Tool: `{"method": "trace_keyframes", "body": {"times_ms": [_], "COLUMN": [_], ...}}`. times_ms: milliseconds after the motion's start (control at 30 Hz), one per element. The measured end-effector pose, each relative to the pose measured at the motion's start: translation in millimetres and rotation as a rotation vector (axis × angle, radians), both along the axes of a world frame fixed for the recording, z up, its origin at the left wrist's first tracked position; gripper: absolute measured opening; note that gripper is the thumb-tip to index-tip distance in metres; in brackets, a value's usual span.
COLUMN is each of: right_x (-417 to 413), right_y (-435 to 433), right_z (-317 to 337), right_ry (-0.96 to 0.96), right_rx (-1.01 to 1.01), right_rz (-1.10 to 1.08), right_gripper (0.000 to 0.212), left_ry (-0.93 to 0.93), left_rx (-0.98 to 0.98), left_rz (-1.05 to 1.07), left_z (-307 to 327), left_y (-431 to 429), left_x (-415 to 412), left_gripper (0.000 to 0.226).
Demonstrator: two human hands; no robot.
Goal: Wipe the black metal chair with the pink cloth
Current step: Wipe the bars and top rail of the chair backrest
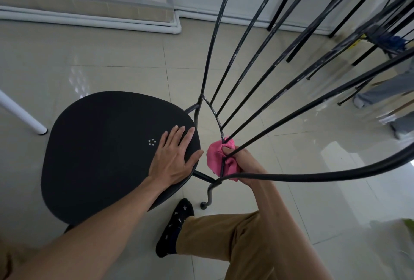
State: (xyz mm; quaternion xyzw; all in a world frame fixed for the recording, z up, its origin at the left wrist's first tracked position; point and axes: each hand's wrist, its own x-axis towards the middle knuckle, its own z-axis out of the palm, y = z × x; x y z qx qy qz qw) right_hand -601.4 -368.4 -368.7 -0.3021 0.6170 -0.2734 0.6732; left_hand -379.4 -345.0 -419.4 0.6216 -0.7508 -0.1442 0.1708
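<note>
while the left grip (173, 156) lies flat on the seat (100, 145) of the black metal chair (208, 192), its fingers are straight and a little spread, so it is open and only presses down. it rests on the back part of the seat, on the side nearest the backrest, with the thumb reaching out at the seat's edge. just beside its fingers a small ring of pale dots marks the seat.

the right grip (240, 163) is closed round the pink cloth (214, 156), fingers curled and the thumb pressing into the fabric. the cloth is bunched around the low end of the thin rods (268, 77) of the backrest, at the point where they draw together just behind the seat. one curved outer rod of the frame crosses in front of this grip. from there the rods fan upward and outward toward the camera, and several show pale scuffs in the paint.

the chair stands on a floor of glossy pale tiles (112, 55). below the grips a leg in tan trousers (224, 241) ends in a dark patterned sock (174, 228), set on the tiles beside the chair's rear foot. a white table leg (20, 113) slants in at the left. white pipes (89, 19) run along the foot of the wall. more black legs (358, 8) stand at the upper right, near something blue (394, 42) that is too blurred to name.
</note>
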Motion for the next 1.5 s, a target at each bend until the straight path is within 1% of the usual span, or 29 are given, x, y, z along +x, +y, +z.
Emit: {"method": "trace_keyframes", "body": {"times_ms": [67, 100, 200, 233, 300, 367, 400, 467, 600, 667, 800, 900, 967, 1033, 1067, 1100, 1133, 1167, 1200, 1233, 1267, 1300, 1367, 1433, 1500], "right_x": [-1.8, -3.8, -12.5, -14.4, -13.0, -5.1, -0.2, 9.0, 14.7, 20.1, 37.1, 38.0, 35.8, 31.8, 27.8, 23.5, 20.0, 16.7, 14.3, 12.9, 12.7, 12.5, 15.3, 19.2, 22.9], "right_y": [0.7, 1.9, 3.7, 3.7, 2.7, -0.2, -1.9, -6.0, -9.1, -4.2, 12.6, 22.7, 27.0, 25.0, 20.1, 12.7, 4.8, -4.4, -14.1, -24.6, -34.2, -44.0, -59.5, -61.9, -55.0], "right_z": [-0.9, -0.1, 7.8, 10.9, 12.8, 9.8, 7.5, 4.1, -0.3, -2.9, -12.9, -23.0, -26.2, -27.8, -27.0, -25.2, -20.1, -16.0, -11.5, -7.2, -1.6, 2.4, 10.1, 13.4, 8.7], "right_ry": [0.038, -0.002, -0.277, -0.346, -0.396, -0.332, -0.269, -0.179, -0.107, -0.157, -0.378, -0.357, -0.372, -0.491, -0.515, -0.508, -0.456, -0.394, -0.327, -0.265, -0.203, -0.139, -0.067, -0.074, -0.167], "right_rx": [0.003, 0.011, 0.032, 0.02, 0.022, 0.029, 0.003, -0.035, -0.076, -0.088, -0.037, -0.051, -0.052, -0.005, 0.001, -0.031, -0.096, -0.164, -0.162, -0.117, -0.064, -0.033, -0.023, 0.011, 0.063], "right_rz": [0.017, 0.023, 0.053, 0.089, 0.101, 0.065, 0.059, 0.052, 0.056, -0.013, -0.319, -0.488, -0.55, -0.576, -0.551, -0.48, -0.359, -0.216, -0.113, -0.057, -0.028, 0.014, 0.133, 0.183, 0.104], "right_gripper": [0.021, 0.023, 0.039, 0.04, 0.033, 0.02, 0.019, 0.023, 0.033, 0.033, 0.027, 0.018, 0.021, 0.03, 0.036, 0.041, 0.046, 0.045, 0.038, 0.03, 0.025, 0.024, 0.017, 0.017, 0.026], "left_ry": [0.0, -0.002, -0.009, -0.007, -0.007, -0.009, -0.008, -0.01, -0.013, -0.01, -0.002, 0.0, 0.003, 0.009, 0.015, 0.016, 0.014, 0.011, 0.009, 0.005, 0.001, -0.003, -0.004, 0.002, 0.01], "left_rx": [0.0, -0.003, -0.003, -0.006, -0.009, -0.005, -0.005, -0.005, -0.01, -0.008, 0.003, 0.0, -0.006, -0.014, -0.019, -0.025, -0.026, -0.023, -0.019, -0.016, -0.017, -0.019, -0.021, -0.019, -0.008], "left_rz": [0.003, 0.003, 0.001, 0.001, 0.0, 0.002, 0.002, 0.003, -0.001, -0.002, -0.006, -0.007, -0.004, -0.003, -0.001, 0.001, 0.003, 0.004, 0.004, 0.005, 0.005, 0.005, 0.002, -0.001, -0.002], "left_z": [0.2, 0.1, -0.3, -0.4, -0.3, -0.5, -0.6, -0.6, -1.0, -0.7, 0.3, 1.1, 1.6, 1.6, 1.7, 1.8, 1.7, 1.6, 1.4, 1.3, 1.5, 1.6, 1.6, 0.3, -0.7], "left_y": [0.0, 0.1, -0.3, -0.2, -0.2, -0.1, -0.1, -0.3, -0.6, -0.8, -0.9, -0.4, 0.0, 0.8, 0.9, 0.9, 1.0, 0.8, 0.8, 1.1, 1.6, 1.7, 1.4, 0.9, -0.2], "left_x": [-0.3, -0.1, 0.2, 0.1, 0.3, 0.3, 0.1, -0.2, -0.4, -0.2, 0.9, 0.9, 0.9, 0.7, 0.3, 0.1, 0.0, 0.0, 0.1, -0.1, -0.5, -0.6, -0.7, -1.0, -0.6], "left_gripper": [0.081, 0.081, 0.081, 0.08, 0.081, 0.082, 0.082, 0.081, 0.08, 0.08, 0.079, 0.078, 0.077, 0.077, 0.076, 0.077, 0.077, 0.077, 0.077, 0.077, 0.077, 0.077, 0.077, 0.078, 0.078]}}
